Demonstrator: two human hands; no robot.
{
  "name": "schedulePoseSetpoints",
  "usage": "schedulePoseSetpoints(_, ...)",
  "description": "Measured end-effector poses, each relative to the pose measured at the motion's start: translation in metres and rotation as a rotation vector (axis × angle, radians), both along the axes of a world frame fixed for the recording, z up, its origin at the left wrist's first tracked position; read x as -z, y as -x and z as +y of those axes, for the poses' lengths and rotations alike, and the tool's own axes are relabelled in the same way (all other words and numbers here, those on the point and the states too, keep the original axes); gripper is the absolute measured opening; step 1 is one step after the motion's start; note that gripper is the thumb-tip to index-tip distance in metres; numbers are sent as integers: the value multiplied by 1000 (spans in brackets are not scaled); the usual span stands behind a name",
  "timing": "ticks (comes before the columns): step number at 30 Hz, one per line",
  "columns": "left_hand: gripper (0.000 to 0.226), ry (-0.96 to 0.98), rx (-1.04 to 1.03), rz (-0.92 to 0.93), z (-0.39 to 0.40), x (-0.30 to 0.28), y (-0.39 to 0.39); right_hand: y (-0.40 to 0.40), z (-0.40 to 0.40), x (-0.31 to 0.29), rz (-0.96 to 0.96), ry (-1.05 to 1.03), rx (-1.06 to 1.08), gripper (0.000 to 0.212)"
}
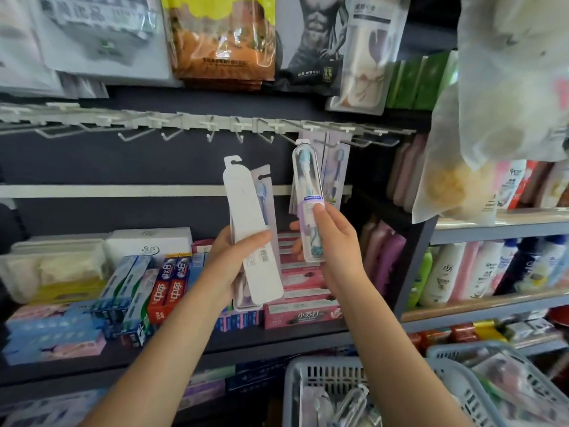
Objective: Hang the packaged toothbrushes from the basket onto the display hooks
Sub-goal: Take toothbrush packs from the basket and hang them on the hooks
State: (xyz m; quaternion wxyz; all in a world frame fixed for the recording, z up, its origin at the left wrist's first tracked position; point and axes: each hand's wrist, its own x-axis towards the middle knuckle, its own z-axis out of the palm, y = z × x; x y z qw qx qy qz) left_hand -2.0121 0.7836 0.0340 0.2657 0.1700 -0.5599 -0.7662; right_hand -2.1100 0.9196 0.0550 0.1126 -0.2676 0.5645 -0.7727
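Nearest the camera, below everything else, a grey slatted plastic basket (pixel 311 392) holds more clear toothbrush packs. Above the basket two bare forearms reach up toward a shelf wall. The left hand (pixel 237 260) grips a small stack of flat toothbrush packs, white card back facing us (pixel 251 229), fingers wrapped round the lower half so the cut-out hanger slot stands clear at the top. Just right of that stack, the right hand (pixel 331 238) pinches a single clear blister-packed toothbrush with a lilac label (pixel 308 195), thumb pressed on the label, and holds it upright with its top lying over the row of white wire display hooks (pixel 277 131) above. I cannot tell if its slot is on a hook. Already hung on that row, directly behind the raised pack, are lilac-backed toothbrush cards (pixel 337 167). To finish this step well, the pack's slot probably needs lining up with a hook tip, then sliding straight back until it hangs freely. Left of the raised pack most hooks are bare, giving open room; right of it, a frosted plastic bag (pixel 492 118) hangs close and could catch an elbow. Farther back, below the hooks, boxed toothpastes (pixel 166 288) crowd a dark shelf.
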Motion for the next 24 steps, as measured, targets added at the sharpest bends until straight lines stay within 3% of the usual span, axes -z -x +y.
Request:
schedulePoseSetpoints(8,46,-17,-46,-19,7,3,5,20,-8,25,-173,-163,79,48)
schedulePoseSetpoints(14,27,-49,-86,-40,12,11,7,22,-1,64,-270,-179,40,36)
schedulePoseSetpoints(18,30,-36,-110,-49,13,11,13,34,-14,68,-270,-215,57,33)
schedulePoseSetpoints(24,39,-35,-159,-62,12,12,23,64,-53,56,-362,-255,81,45)
